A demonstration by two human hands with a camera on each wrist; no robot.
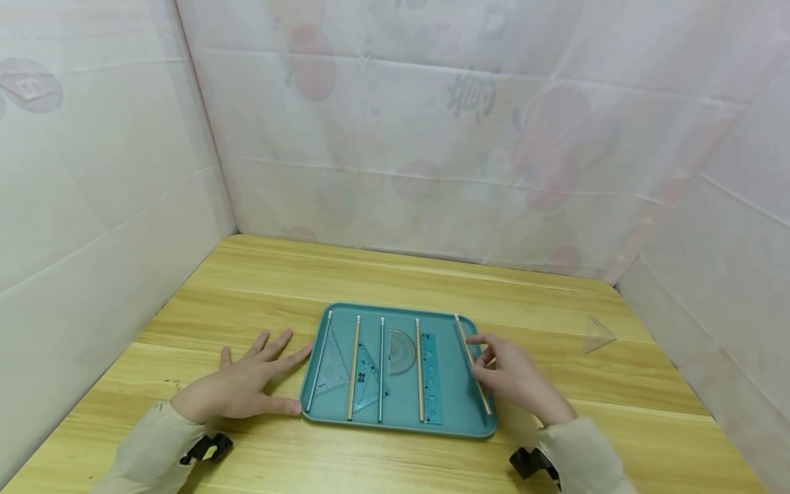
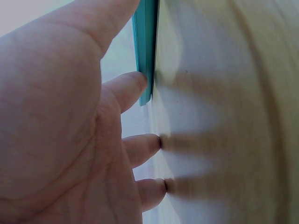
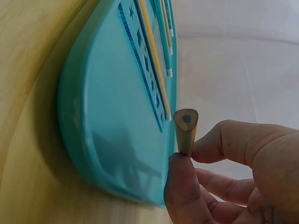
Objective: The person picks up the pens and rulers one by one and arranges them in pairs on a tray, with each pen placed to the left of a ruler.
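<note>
A teal tray (image 1: 453, 394) lies on the table. My right hand (image 1: 509, 370) pinches a gold pencil (image 1: 484, 398) between thumb and finger over the tray's right side; its flat, unsharpened end faces the right wrist camera. My left hand (image 1: 247, 384) is spread at the tray's left edge, fingertips down on the table, thumb by the near left corner. In the tray, gold and teal pencils (image 1: 381, 343) stand in a row lengthwise. Among them lie a clear set square (image 1: 332, 374), a blue set square (image 1: 369, 394), a clear protractor (image 1: 402, 353) and a blue stencil ruler (image 1: 432, 377).
Another clear set square (image 1: 597, 336) lies on the wooden table (image 1: 382, 271), right of the tray. Pale patterned cloth (image 1: 395, 137) hangs around the back and both sides of the table. A black wrist mount (image 1: 206, 449) sits at each sleeve.
</note>
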